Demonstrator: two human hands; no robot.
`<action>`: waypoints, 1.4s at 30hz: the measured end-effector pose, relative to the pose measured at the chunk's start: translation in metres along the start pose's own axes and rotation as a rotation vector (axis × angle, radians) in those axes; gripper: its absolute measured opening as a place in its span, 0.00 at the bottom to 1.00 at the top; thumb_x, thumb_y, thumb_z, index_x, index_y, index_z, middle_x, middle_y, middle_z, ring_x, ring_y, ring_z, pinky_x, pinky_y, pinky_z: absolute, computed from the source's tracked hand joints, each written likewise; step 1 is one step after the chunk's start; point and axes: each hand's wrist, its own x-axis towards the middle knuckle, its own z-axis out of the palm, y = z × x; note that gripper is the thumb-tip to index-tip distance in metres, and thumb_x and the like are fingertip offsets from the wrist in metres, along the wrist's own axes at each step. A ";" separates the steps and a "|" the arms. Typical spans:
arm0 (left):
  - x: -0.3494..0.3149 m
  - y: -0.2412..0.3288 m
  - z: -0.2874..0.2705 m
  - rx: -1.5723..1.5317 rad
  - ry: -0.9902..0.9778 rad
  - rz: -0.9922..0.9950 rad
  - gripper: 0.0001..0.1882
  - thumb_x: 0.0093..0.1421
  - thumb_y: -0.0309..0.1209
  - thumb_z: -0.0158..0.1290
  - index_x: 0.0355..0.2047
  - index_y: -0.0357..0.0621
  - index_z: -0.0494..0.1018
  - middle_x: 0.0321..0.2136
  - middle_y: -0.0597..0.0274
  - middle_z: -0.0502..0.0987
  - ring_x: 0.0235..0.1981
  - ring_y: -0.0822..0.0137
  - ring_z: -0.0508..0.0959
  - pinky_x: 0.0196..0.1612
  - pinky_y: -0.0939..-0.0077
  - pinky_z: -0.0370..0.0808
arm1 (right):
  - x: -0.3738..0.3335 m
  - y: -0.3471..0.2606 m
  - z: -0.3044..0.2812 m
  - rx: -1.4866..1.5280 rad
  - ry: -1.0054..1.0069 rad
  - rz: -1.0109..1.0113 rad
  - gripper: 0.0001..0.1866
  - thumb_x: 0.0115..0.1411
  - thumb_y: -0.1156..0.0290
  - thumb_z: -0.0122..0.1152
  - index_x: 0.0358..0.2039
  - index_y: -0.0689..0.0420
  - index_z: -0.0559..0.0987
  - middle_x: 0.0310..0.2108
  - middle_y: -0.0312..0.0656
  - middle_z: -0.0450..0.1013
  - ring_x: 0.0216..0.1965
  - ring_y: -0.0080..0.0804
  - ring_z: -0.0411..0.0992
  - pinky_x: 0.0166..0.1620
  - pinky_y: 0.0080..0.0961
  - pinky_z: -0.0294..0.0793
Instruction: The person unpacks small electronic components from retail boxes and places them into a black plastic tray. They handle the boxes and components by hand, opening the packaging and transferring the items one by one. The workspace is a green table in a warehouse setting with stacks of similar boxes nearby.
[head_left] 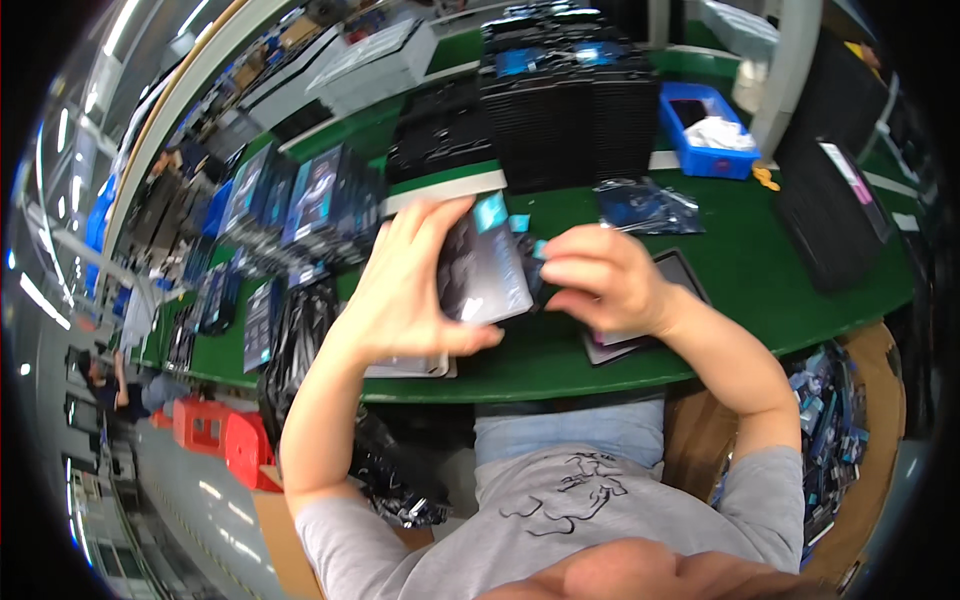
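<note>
My left hand [405,275] is wrapped round a small dark grey box [482,268] with a light blue patch at its top, held tilted above the green table. Fingers and thumb grip its left side and lower edge. At the box's right side my right hand [605,280] is closed in a pinch at a small dark piece [533,262] with light blue bits; blur hides what exactly the fingers hold. Beneath my right wrist lies a flat dark tablet-like panel [683,272]. Under my left wrist a pale flat item [410,367] shows at the table edge.
Stacked dark boxes [330,200] stand at the left beside a black plastic bag [305,330]. Tall black tray stacks [570,130] rise at the back. A blue bin [715,130] sits at back right, near glossy plastic pouches [650,207]. A carton of packaging [830,430] stands below right.
</note>
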 end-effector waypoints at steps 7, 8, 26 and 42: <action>-0.079 0.010 -0.007 -0.378 -0.076 -0.443 0.65 0.28 0.52 0.72 0.65 0.30 0.59 0.53 0.46 0.66 0.56 0.50 0.70 0.62 0.59 0.66 | 0.009 -0.023 0.069 0.271 0.008 -0.092 0.25 0.52 0.68 0.72 0.50 0.54 0.73 0.47 0.43 0.71 0.47 0.45 0.73 0.47 0.40 0.74; -0.079 0.013 -0.012 -0.438 -0.098 -0.466 0.67 0.28 0.54 0.72 0.66 0.29 0.58 0.54 0.47 0.65 0.56 0.51 0.69 0.61 0.60 0.66 | 0.013 -0.024 0.068 0.288 0.010 -0.069 0.26 0.52 0.69 0.72 0.50 0.55 0.72 0.47 0.44 0.70 0.48 0.46 0.73 0.48 0.41 0.74; -0.126 -0.023 0.013 -1.059 -0.040 -0.782 0.53 0.48 0.36 0.65 0.71 0.40 0.49 0.66 0.49 0.60 0.66 0.57 0.63 0.67 0.64 0.60 | 0.060 -0.030 0.091 0.317 0.085 -0.137 0.19 0.42 0.66 0.76 0.34 0.51 0.77 0.36 0.37 0.64 0.36 0.39 0.68 0.38 0.36 0.68; -0.136 -0.006 -0.011 -0.393 -0.183 -0.333 0.34 0.59 0.33 0.61 0.64 0.39 0.64 0.54 0.54 0.73 0.58 0.61 0.71 0.62 0.67 0.66 | 0.063 -0.036 0.087 0.480 -0.040 -0.147 0.17 0.43 0.70 0.74 0.34 0.58 0.79 0.35 0.41 0.75 0.39 0.44 0.74 0.40 0.39 0.76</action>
